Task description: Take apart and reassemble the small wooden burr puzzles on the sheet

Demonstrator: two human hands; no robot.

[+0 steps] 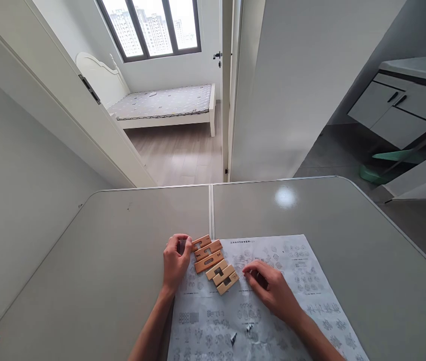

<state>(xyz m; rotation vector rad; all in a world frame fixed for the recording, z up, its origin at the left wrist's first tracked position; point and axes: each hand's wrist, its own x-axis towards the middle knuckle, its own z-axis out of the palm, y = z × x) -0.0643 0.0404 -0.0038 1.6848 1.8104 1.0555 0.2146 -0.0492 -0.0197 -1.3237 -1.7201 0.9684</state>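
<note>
Several notched wooden puzzle bars [213, 262] lie side by side in a slanted row on a printed instruction sheet [291, 281] on the grey table [103, 271]. My left hand [175, 260] rests at the upper left end of the row, fingers curled against the top bar; whether it grips anything is unclear. My right hand [269, 288] lies on the sheet just right of the lowest bar, fingers bent, fingertips close to that bar but apart from it.
The table has a seam [210, 210] down its middle and a rounded far edge. Beyond it an open doorway shows a bedroom with a bed [168, 105]. Grey cabinets [397, 110] and a green item [382, 165] on the floor are at the right.
</note>
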